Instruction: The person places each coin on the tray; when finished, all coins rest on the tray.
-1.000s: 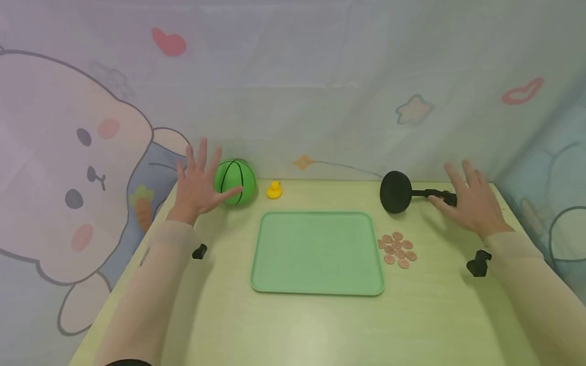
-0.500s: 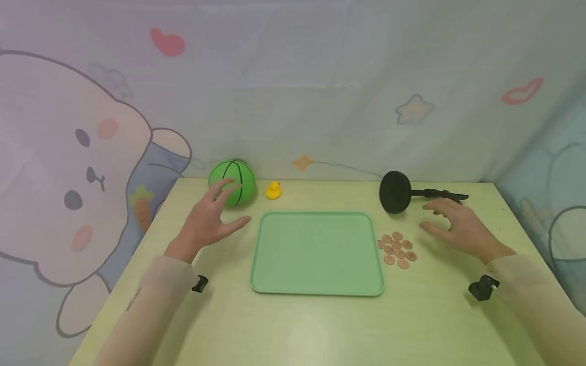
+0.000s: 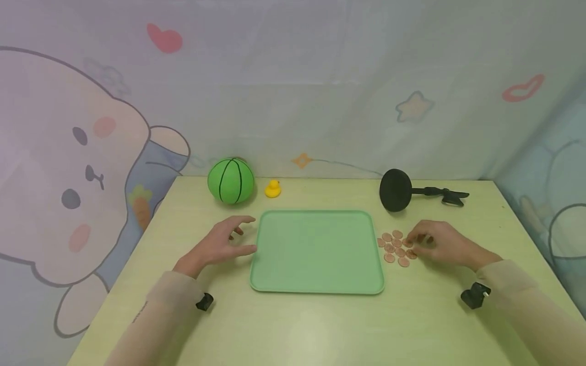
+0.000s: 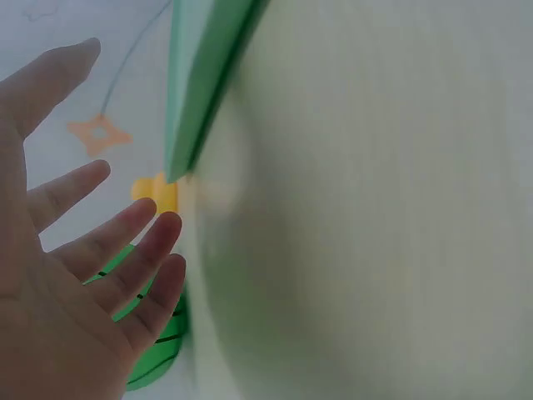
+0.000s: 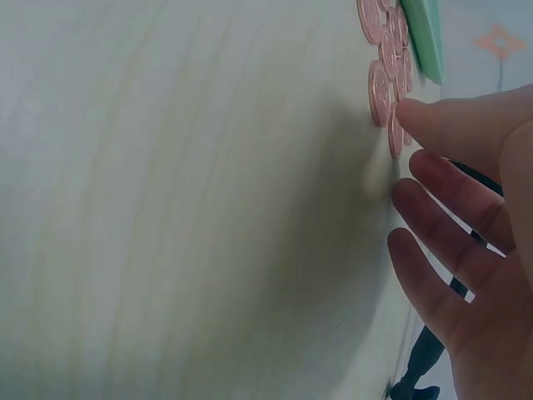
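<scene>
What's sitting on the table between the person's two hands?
The green tray lies between the left hand and the right hand, with the pile of coins at the right fingertips, beside the tray's right edge. The head view shows this.

The right hand [image 3: 437,243] hides some coins [image 3: 396,249]; the left-wrist view cuts off the ball [image 4: 154,354].

The tray [image 3: 317,252] lies at the middle of the table [image 3: 293,325] before me. My left hand [image 3: 218,245] rests at its nine o'clock, just beside its edge. At the tray's three o'clock lies the cluster of coins [image 3: 396,248], and my right hand [image 3: 439,244] touches that cluster from its three o'clock side. The ball [image 3: 231,181] sits at the tray's eleven o'clock, the duck [image 3: 272,188] just beside it. The long-handled tool [image 3: 412,191] lies at the tray's one o'clock, behind the coins.
</scene>
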The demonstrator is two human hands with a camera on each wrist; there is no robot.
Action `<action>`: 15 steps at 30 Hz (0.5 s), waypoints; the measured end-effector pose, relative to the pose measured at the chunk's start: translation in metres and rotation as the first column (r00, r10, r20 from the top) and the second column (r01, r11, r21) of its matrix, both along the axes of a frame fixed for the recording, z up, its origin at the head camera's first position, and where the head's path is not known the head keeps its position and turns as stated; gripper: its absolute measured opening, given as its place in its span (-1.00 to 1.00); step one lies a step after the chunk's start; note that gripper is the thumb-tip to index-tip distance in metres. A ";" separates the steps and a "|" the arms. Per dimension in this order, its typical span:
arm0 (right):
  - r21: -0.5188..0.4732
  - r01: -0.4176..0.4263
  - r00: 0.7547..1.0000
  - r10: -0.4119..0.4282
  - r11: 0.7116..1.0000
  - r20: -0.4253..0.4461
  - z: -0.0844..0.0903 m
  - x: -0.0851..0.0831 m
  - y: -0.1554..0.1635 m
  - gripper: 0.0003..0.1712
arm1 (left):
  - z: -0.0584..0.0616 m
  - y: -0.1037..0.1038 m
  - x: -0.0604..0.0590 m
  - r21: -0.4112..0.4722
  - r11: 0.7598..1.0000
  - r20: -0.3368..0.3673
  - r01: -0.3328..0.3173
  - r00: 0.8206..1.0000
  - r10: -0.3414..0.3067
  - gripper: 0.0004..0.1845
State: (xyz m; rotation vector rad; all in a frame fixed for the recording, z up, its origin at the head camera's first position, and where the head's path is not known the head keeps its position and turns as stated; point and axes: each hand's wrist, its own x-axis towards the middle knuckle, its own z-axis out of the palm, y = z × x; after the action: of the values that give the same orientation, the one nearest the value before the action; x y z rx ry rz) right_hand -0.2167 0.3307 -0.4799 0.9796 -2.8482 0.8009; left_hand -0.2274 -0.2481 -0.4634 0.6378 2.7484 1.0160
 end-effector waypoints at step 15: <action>-0.035 -0.098 0.994 0.096 0.995 -0.043 -0.012 0.004 0.002 -0.70 | -0.021 -0.003 -0.002 0.113 0.994 0.137 0.003 0.990 -0.018 -0.16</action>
State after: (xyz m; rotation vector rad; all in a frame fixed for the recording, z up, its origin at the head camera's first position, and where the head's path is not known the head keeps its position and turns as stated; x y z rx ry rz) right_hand -0.2128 0.3323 -0.4916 1.1234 -2.7593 0.8274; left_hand -0.2296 -0.2514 -0.4849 0.5734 2.5812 1.1734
